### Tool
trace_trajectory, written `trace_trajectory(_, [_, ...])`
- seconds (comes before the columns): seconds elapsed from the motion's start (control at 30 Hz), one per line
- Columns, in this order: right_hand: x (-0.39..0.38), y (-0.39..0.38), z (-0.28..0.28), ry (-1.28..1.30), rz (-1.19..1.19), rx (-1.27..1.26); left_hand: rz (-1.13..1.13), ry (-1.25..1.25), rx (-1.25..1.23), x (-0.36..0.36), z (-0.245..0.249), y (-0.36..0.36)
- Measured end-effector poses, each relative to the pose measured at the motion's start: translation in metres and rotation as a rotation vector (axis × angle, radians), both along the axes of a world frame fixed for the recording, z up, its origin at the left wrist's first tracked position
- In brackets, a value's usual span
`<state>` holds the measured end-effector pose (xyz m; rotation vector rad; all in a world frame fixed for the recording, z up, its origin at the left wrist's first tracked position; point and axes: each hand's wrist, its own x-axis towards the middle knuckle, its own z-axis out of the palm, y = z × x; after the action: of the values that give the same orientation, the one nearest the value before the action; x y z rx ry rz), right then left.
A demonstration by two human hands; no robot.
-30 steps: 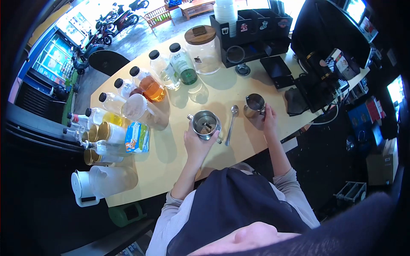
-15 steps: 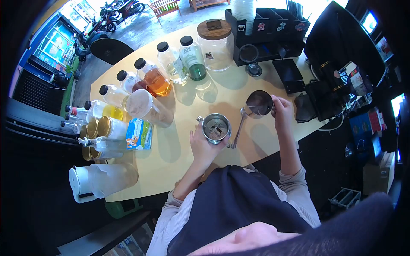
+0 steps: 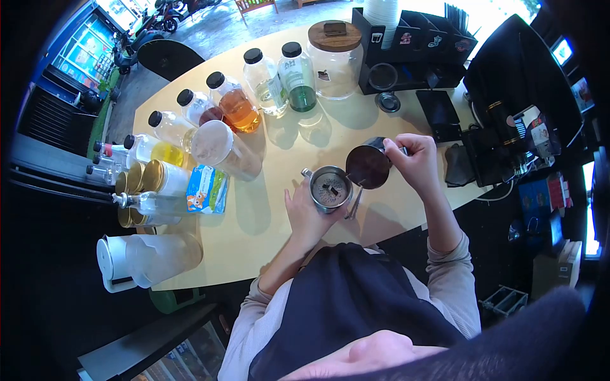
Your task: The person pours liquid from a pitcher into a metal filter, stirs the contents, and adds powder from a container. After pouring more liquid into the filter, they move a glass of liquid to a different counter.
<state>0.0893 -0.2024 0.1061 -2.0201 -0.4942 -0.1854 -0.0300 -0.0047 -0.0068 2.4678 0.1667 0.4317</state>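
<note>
While left hand (image 3: 309, 219) clamps round silver metal cup (image 3: 330, 192) | right hand (image 3: 416, 162) closed on handle of dark metal pitcher (image 3: 368, 167) | pitcher tilted, just right of cup.

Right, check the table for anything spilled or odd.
One oddity: a dark shape in the metal cup in the left hand; whether object or reflection, I cannot tell. No spill shows on the table.

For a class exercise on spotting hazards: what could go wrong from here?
The tilted pitcher is close beside the metal cup, so it might knock the rim. Any liquid poured off-target could wet the left hand steadying the cup, or the spoon nearby.
</note>
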Motion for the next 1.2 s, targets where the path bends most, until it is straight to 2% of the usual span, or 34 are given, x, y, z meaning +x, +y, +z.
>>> trace_trajectory(0.3, [0.004,0.011,0.008,-0.117,-0.006,-0.171,0.015,-0.007,-0.016,0.0,-0.002,0.0])
trace_trajectory(0.5, [0.003,0.021,0.015,-0.062,0.044,-0.088,0.035,-0.008,-0.033,-0.001,0.005,0.0])
trace_trajectory(0.63, [0.005,0.026,0.019,-0.086,0.048,-0.102,0.026,-0.016,-0.025,-0.002,0.005,0.0])
trace_trajectory(0.7, [0.008,0.027,0.018,-0.107,0.04,-0.196,0.025,-0.006,-0.031,-0.002,0.006,0.001])
trace_trajectory(1.2, [-0.006,0.026,0.034,-0.056,0.109,-0.139,0.018,0.023,-0.055,-0.002,0.014,0.0])
